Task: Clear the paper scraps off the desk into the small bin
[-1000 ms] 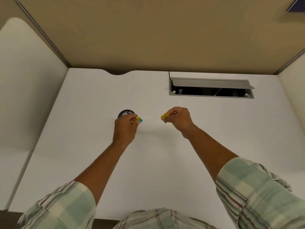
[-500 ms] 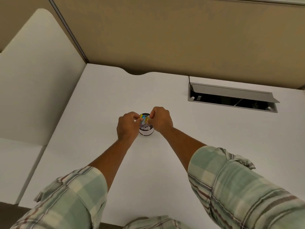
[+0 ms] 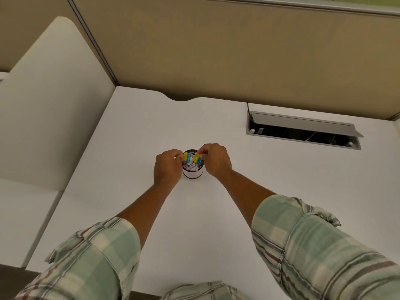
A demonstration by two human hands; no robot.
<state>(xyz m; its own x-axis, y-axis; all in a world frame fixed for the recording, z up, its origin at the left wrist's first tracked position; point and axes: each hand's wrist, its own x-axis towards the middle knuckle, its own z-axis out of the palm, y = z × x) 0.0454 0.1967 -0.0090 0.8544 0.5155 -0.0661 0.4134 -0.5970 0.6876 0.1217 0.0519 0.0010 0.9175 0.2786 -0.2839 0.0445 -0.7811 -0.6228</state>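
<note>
Both hands, left hand (image 3: 167, 167) and right hand (image 3: 215, 159), each pinch a yellow-and-blue scrap (image 3: 186, 157) above the small bin (image 3: 193, 172).

The person wore a short-sleeved shirt in a pale green and cream plaid crossed with thin brown and dark stripes. Both sleeves (image 3: 313, 245) were loose and rumpled, ending above the elbows. The forearms, left hand (image 3: 167, 167) and right hand (image 3: 215, 160) were bare.

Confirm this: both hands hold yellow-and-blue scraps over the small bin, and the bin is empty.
Not empty. The head view shows crumpled white paper already inside the small bin. The left hand and right hand do each hold a yellow-and-blue scrap over it.
</note>
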